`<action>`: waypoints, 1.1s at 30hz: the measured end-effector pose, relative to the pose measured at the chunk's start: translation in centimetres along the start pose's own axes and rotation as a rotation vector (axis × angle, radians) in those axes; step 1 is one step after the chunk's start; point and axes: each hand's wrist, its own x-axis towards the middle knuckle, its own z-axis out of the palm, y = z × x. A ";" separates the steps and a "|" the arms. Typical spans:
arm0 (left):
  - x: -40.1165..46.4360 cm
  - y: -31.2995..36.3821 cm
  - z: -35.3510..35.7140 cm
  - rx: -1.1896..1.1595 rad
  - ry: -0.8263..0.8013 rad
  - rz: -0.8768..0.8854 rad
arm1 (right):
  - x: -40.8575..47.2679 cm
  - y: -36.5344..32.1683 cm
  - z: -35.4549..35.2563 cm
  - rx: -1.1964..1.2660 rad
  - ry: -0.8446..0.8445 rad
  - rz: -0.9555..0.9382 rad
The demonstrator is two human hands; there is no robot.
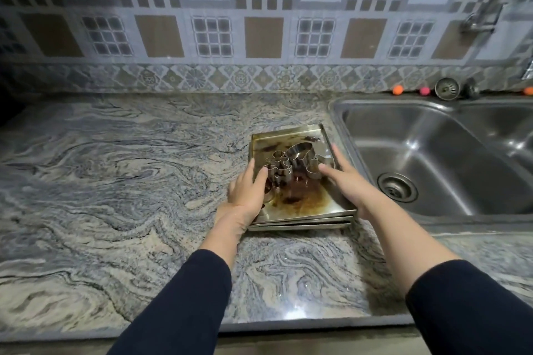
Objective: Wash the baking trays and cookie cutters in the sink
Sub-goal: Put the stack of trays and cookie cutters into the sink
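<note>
A stack of stained rectangular metal baking trays (297,204), carrying silver metal cookie cutters (277,166), sits on the marbled stone table (115,176) beside the steel sink (432,158). The left hand (248,193) and right hand (346,184) clasp its opposite edges, fingers (336,153) extended along the rims, thumbs over the top tray, both forearms reaching forward.

The stack of baking trays (300,210) sits on the table (115,181), near its right end, just left of the sink (432,153). The cookie cutters (277,164) lie in the top tray. My left hand (248,193) is on the stack's left edge and my right hand (349,181) on its right edge. Behind the sink, against the wall, stands a strainer (446,89). The tap (484,14) is mounted above the sink's far side.
</note>
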 end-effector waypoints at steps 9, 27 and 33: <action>0.9 2.3 0.8 -0.356 -0.014 0.068 | 1.0 -1.8 -2.4 0.053 0.020 -0.095; -4.6 18.1 25.8 -0.269 -0.145 0.178 | -3.7 7.6 -30.4 0.080 0.172 -0.040; -6.0 23.2 37.2 -0.287 -0.277 0.204 | -5.8 11.6 -42.2 0.064 0.235 0.000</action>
